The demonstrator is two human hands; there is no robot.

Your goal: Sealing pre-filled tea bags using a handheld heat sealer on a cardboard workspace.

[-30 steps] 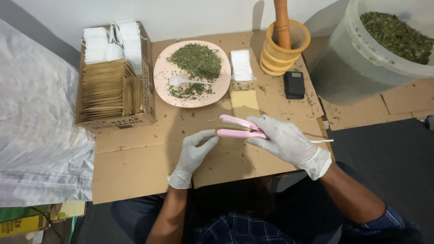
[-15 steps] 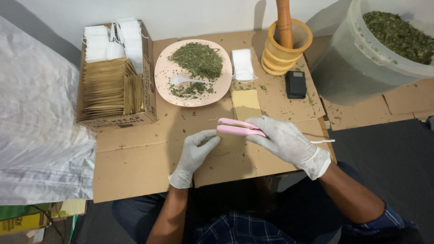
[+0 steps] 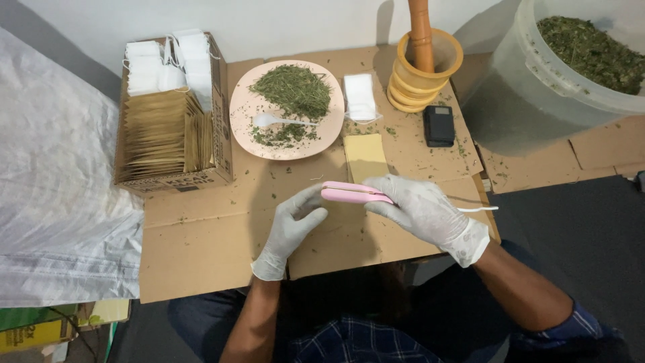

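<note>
The right hand (image 3: pixel 430 214) wraps over the rear of a slim pink sealer (image 3: pixel 355 193), its fingers closed around it, while the left hand (image 3: pixel 294 225) pinches the front end from below, thumb and fingers pressed together there. If a small sachet sits between the pink arms, it is hidden. The likely trouble is a gloved fingertip caught in the clamp, since the left fingers sit right at its mouth; a skewed squeeze could also leave a seam crooked. The thin white cord (image 3: pixel 478 209) trailing right may snag on the sleeve. The sealer is long, narrow and pale pink, held level just above the cardboard-covered desk (image 3: pixel 201 235), below the tan sachet (image 3: pixel 365 156) and the plate (image 3: pixel 245 138) of green herbs (image 3: pixel 295 91).
</note>
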